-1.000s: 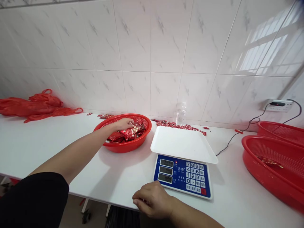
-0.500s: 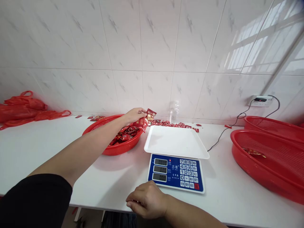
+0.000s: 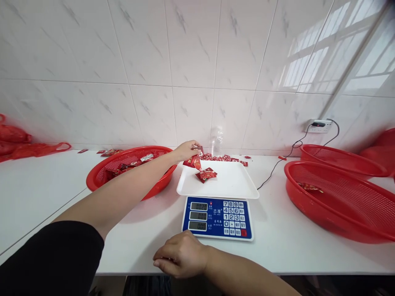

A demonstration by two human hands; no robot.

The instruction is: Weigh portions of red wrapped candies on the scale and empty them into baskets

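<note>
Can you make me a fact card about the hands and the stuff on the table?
Left hand: holding red packets at the tray's far left corner
Right hand: loosely curled, in front of the scale
On tray: more packets
Left basket: red, packets inside
Bottle: clear, near the wall

Hands: 2, left hand (image 3: 187, 151) and right hand (image 3: 182, 255); scale (image 3: 217, 220): 1, with 1 white tray (image 3: 233, 183) and 3 display windows (image 3: 198, 216); red baskets (image 3: 324, 211): 3; clear bottle (image 3: 217, 142): 1; wall socket (image 3: 321, 129): 1; red packets (image 3: 207, 175): many, overlapping, not exactly countable.
</note>
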